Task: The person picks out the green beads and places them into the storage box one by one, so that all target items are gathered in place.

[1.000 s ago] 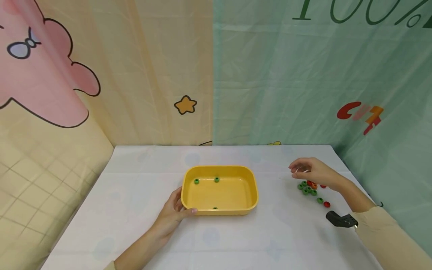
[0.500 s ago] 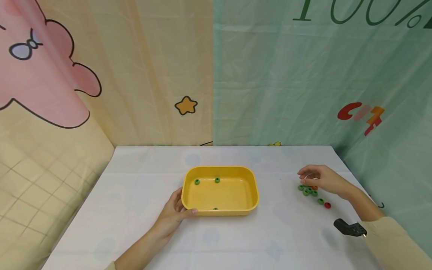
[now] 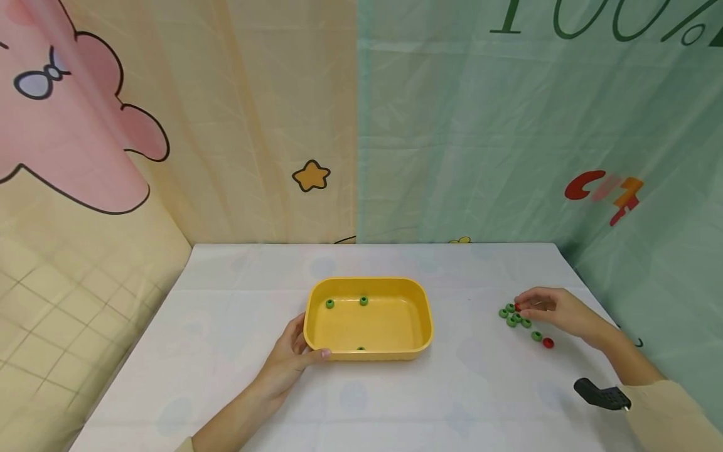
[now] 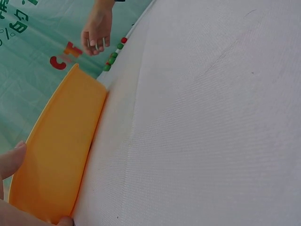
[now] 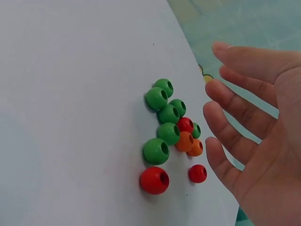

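At the table's middle, my left hand (image 3: 284,363) grips the left front corner of a yellow plastic tray (image 3: 373,326), thumb over the rim. In the tray lie green beads (image 3: 330,304), one mostly hidden by the front wall. At the right, my right hand (image 3: 565,312) hovers at a loose cluster of beads. The right wrist view shows its fingers apart and loosely bent, holding nothing. Beside it lie several green beads (image 5: 156,99), orange beads (image 5: 184,141) and red beads (image 5: 154,181) with holes. In the head view the hand hides part of the cluster.
A white cloth (image 3: 243,276) covers the table. Behind stand a beige curtain (image 3: 254,125) and a green curtain (image 3: 452,138). A black device (image 3: 602,394) sticks out by the right sleeve.
My right hand has moved right and lower toward the beads, now over the cluster's right side. Left hand and tray have stayed in place.
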A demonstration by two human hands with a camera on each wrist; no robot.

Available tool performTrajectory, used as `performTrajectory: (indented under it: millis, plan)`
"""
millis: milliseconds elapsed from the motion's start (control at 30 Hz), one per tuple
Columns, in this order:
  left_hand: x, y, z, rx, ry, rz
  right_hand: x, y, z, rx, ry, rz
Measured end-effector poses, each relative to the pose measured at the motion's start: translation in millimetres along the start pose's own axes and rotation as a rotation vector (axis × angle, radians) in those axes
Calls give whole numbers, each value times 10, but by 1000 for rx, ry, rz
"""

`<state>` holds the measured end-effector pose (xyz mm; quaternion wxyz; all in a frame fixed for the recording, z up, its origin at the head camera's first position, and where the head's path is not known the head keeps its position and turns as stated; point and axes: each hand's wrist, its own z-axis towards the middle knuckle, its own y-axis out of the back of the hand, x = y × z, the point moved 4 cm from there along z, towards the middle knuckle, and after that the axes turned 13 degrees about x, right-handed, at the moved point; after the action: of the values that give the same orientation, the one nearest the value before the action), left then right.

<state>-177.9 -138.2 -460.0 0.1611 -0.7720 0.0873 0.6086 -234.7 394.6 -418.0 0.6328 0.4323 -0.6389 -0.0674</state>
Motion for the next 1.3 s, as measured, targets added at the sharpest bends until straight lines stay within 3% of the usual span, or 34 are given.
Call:
performTrajectory:
  millis: [267, 667, 833, 1300]
  plan:
    - [-6, -5, -6, -6, 7, 4, -207, -18, -123, -6, -100, 15]
    - [-5, 3, -17, -2, 2, -2, -405, -84, -217, 3, -168, 31]
    - [-5, -3, -15, 4, -3, -4, -473, -138, -269, -9, -168, 59]
    - [-4, -9, -16, 8, -13, -13, -532, -218, -296, -37, -118, -61]
